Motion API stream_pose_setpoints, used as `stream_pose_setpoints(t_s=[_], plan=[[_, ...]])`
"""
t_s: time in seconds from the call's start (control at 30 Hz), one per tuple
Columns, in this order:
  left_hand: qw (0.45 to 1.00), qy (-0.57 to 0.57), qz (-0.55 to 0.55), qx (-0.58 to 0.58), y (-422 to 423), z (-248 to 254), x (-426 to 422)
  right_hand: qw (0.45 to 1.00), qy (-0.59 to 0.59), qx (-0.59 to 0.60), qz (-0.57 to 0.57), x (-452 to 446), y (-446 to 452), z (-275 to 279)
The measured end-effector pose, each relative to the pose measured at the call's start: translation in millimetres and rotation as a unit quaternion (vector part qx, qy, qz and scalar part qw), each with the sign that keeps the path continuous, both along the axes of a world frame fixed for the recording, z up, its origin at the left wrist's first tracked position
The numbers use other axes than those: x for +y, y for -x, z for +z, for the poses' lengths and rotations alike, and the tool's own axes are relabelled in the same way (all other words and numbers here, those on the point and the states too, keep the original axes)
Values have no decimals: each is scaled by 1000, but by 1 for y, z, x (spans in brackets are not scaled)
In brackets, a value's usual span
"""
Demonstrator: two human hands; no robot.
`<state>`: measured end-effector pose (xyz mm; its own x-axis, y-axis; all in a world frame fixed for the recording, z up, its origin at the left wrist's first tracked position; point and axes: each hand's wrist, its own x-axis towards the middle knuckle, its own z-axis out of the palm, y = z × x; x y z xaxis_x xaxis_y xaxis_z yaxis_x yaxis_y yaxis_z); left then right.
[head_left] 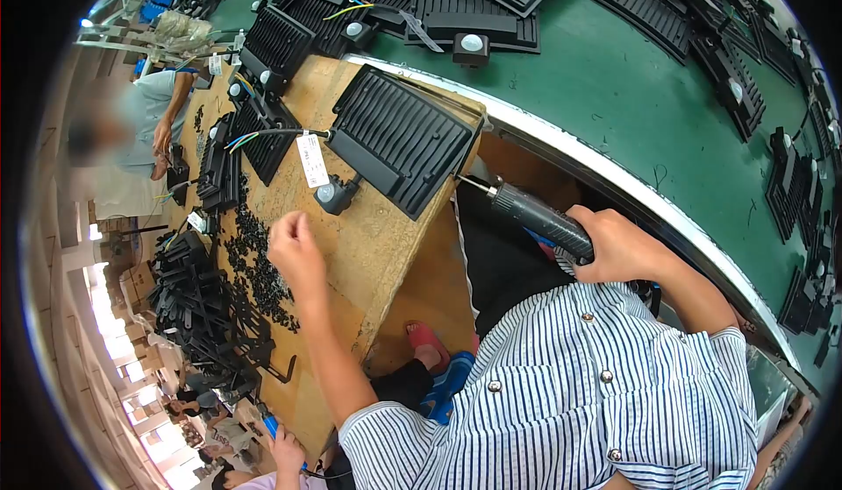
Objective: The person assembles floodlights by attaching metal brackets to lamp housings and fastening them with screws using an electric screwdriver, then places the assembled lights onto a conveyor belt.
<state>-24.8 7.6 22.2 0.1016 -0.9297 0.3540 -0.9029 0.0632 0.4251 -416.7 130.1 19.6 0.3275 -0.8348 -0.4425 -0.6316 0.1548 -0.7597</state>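
Note:
My right hand point(616, 246) is wrapped round the black grip of an electric screwdriver point(544, 220). Its thin bit points left, close to the near corner of a finned black floodlight housing point(399, 139). The housing lies fins up on the wooden bench, with a cable of coloured wires, a white label point(312, 160) and a motion sensor point(331, 195) with a pale dome. Over the bench, just below that sensor, my left hand point(296, 249) is closed with fingertips pinched together; what they hold, if anything, is too small to make out. Beside it spreads a heap of small black parts point(250, 258).
Black brackets point(193, 297) are piled on the wooden bench point(351, 288) at left. More floodlights point(474, 8) lie on the green conveyor belt point(570, 87), behind its white metal edge. A co-worker point(149, 122) handles a part at far left; another person's hand point(285, 450) shows at the bottom.

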Motion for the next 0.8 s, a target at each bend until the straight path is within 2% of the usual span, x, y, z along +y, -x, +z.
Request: stream_pose_setpoints(t_s=[0.07,0.13,0.2,0.23,0.3,0.4,0.47,0.57,0.8], plan=[[991,-18,-66,114,55,12,31,1000,1,-6,-3,0,0,0],[964,76,-250,37,95,10,36,1000,-4,-7,-3,0,0,1],[948,129,-289,19,117,-5,20,1000,14,-22,-2,1,1,-4],[947,116,-292,70,123,-21,8,999,25,-29,-4,2,2,-7],[953,111,-274,64,132,-30,3,999,24,-38,-6,3,2,-9],[963,108,-242,41,151,-28,2,998,32,-45,-24,0,7,-4],[967,82,-233,63,161,-26,0,996,52,-60,-28,-3,13,-4],[970,43,-223,92,171,-22,-4,999,27,-13,-34,-9,21,3],[971,-29,-217,97,173,-14,-5,998,28,-48,-23,-12,20,-1]])
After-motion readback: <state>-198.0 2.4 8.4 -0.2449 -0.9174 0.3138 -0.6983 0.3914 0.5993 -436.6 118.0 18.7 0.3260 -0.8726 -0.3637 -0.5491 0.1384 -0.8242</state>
